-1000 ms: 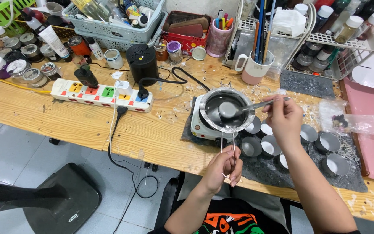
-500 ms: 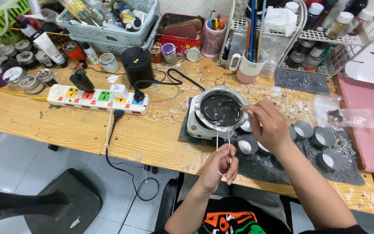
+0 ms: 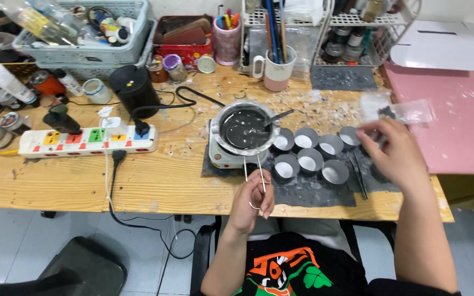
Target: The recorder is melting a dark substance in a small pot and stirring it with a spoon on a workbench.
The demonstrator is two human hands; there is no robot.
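A: Where was the pot?
B: On the burner, full of dark, sloshy liquid; best taken by its wire handle. The left hand gripped it.
A: The right hand?
B: Over the tins, seemingly empty and loose, though its fingers were partly hidden.

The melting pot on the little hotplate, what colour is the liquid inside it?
Dark grey, almost black and glossy, in the silver melting pot, whose wire handle the left hand holds; head view.

My right hand covers the tin cups beneath it, so I cannot tell whether my fingers touch one. The clear bag is blurred, its contents unreadable. The wire rack is cut off at the top edge
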